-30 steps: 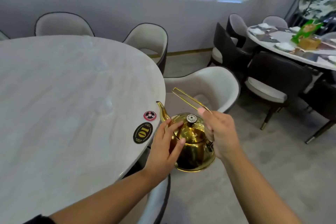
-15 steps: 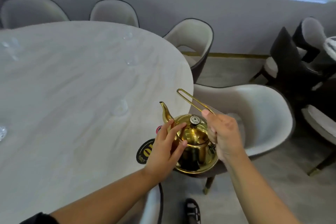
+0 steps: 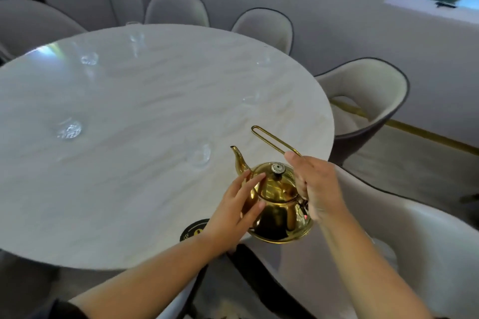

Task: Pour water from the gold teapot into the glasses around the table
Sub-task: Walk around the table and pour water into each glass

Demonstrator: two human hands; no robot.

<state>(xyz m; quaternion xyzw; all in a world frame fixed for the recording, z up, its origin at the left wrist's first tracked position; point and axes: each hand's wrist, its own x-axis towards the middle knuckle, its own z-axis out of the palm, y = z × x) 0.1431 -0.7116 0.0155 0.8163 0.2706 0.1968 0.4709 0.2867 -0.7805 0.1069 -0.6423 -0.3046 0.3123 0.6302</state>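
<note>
The gold teapot (image 3: 278, 204) hangs upright over the near right edge of the round marble table (image 3: 129, 163), its spout aimed left and away. My right hand (image 3: 315, 186) grips its long wire handle. My left hand (image 3: 234, 208) rests flat against the pot's left side near the lid. A clear glass (image 3: 199, 155) stands on the table just left of the spout. Several more clear glasses ring the table, among them a glass at the left (image 3: 68, 128), one on the far left (image 3: 89, 58) and one on the right (image 3: 252, 97).
Pale upholstered chairs surround the table: one at the right (image 3: 373, 96), one close by under my right arm (image 3: 414, 241), others along the far side (image 3: 264, 26). A round black sticker (image 3: 193, 229) marks the near table edge. A grey wall and a window corner lie behind.
My view has swung left and down, so more of the table and its glasses show. The teapot now hangs over the table's edge, closer to the nearest glass. Both hands keep their hold.
</note>
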